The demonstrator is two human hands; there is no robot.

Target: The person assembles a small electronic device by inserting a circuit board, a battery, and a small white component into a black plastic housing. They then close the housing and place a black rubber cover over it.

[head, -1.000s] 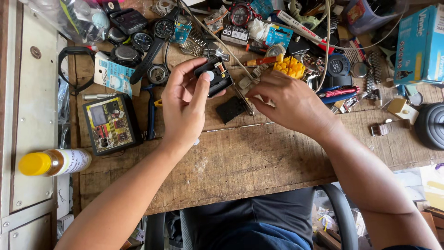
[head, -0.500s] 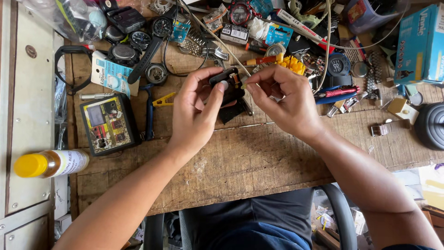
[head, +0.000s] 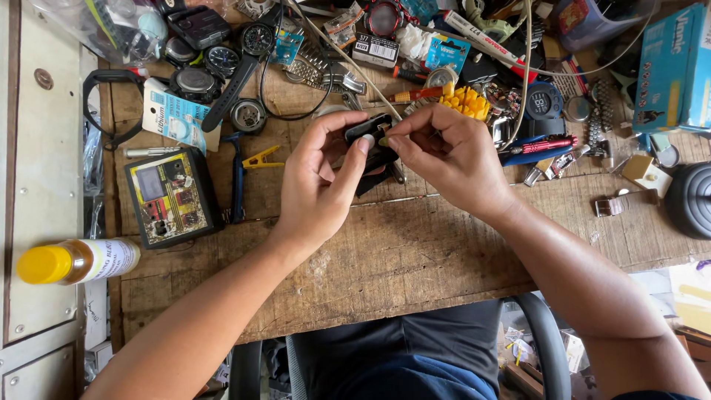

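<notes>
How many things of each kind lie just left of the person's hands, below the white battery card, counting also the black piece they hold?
Small black watch body, held by left hand, right hand pinching at it: 1
Clear bottle with yellow cap: 1
Black square tester box: 1
Blue-handled pliers: 1
Yellow plastic clip: 1
Slim silver pen-shaped tool: 1
Total: 6

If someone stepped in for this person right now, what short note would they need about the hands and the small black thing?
Left hand: grips the small black watch-like piece from the left, above the wooden bench.
Right hand: fingers pinch at the piece's top edge, on a tiny yellowish part.
Nearby: yellow tool, red pen, black tester box at left.
Done: piece lifted and held.
Left: the fine work on it; progress cannot be told.
</notes>
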